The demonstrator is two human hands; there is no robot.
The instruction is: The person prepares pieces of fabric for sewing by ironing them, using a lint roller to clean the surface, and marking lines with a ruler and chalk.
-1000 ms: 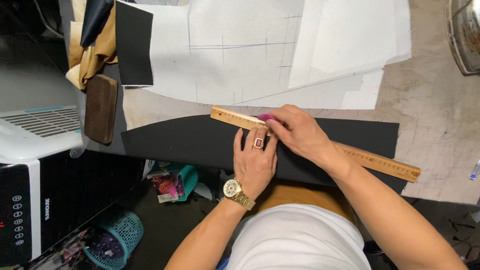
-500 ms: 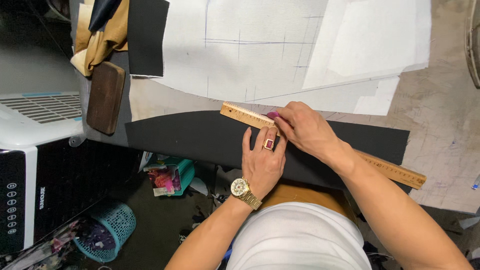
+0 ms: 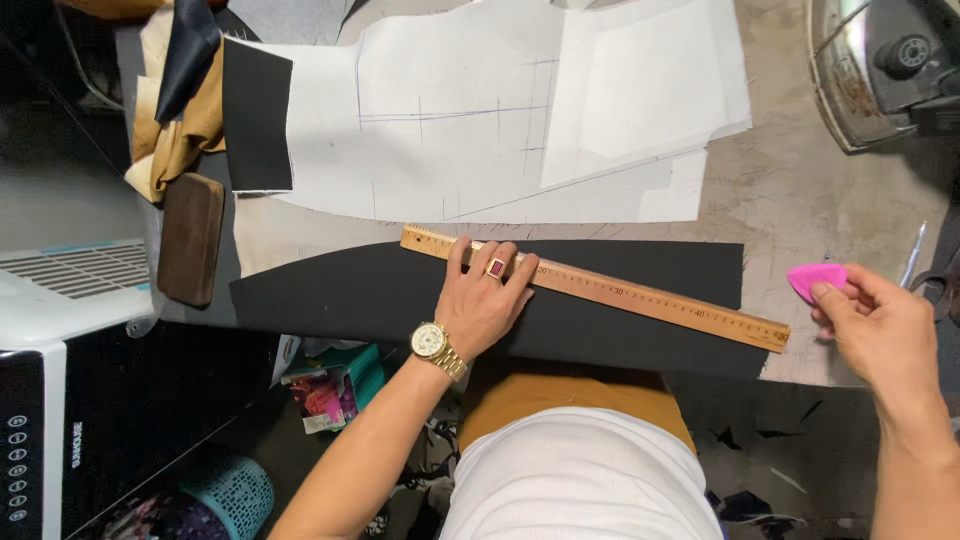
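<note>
Left hand pins ruler on black cloth; right hand lifted off with chalk.

I note the left hand [image 3: 487,303] lying flat, fingers [image 3: 456,262] spread and pressed on the wooden ruler [image 3: 640,297], which runs slantwise over the black fabric strip [image 3: 370,295] along the worktop's near edge. The right hand [image 3: 878,330] hangs off the near right corner, fingers pinching a pink tailor's chalk [image 3: 814,279], apart from the cloth. My judgement: the fabric is light, limp and prone to creep, so hold it by flat pressure, not a pinch; the ruler is stiff and light, best held mid-length; the chalk is brittle, so grip it lightly at its broad end.
</note>
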